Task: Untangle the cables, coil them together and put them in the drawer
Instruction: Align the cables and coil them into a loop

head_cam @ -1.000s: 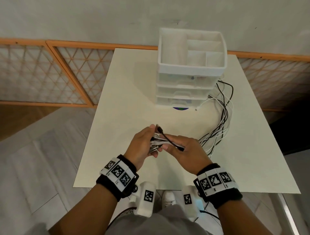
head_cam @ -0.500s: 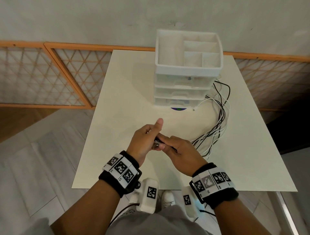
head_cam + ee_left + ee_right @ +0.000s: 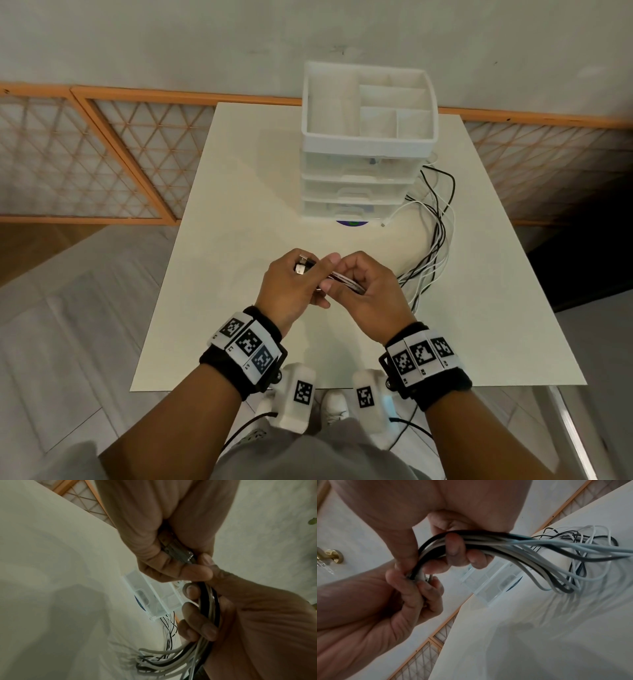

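Observation:
A bundle of black and white cables [image 3: 432,253] trails from my hands across the white table [image 3: 239,212] to the right of the drawer unit [image 3: 359,192]. My left hand [image 3: 294,284] grips the plug ends [image 3: 303,267] of the bundle [image 3: 180,553], thumb on top. My right hand [image 3: 363,291] curls its fingers [image 3: 453,547] round the gathered cables [image 3: 513,545] just beside the left hand. Both hands hover above the table's front half. The three drawers stand closed.
The white drawer unit carries an open divided tray [image 3: 370,106] on top, at the table's far edge by the wall. A loose white plug [image 3: 383,225] lies in front of the bottom drawer. An orange lattice screen [image 3: 102,154] stands left of the table.
My hands shifted slightly. The left thumb, raised half a second ago, has come down on the plugs, whose ends now stick out past the left hand; the right hand slid along the bundle.

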